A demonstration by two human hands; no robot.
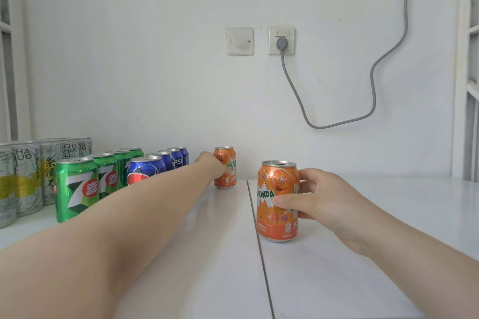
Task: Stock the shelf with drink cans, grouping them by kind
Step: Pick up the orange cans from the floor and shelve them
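Note:
On the white shelf (363,254) two orange Mirinda cans stand upright. The far orange can (228,168) is near the back wall, and my left hand (211,166) grips its left side with the arm stretched out. The near orange can (277,202) stands right of the shelf's seam, held by my right hand (318,197) with thumb in front and fingers behind. To the left run rows of blue Pepsi cans (147,169), green 7-Up cans (75,189) and grey-yellow tea cans (23,179).
A wall socket (281,41) with a grey cable (373,90) looping down hangs behind the shelf, beside a blank wall plate (240,41). White frame posts (466,85) stand at both sides. A seam (259,241) splits the shelf surface.

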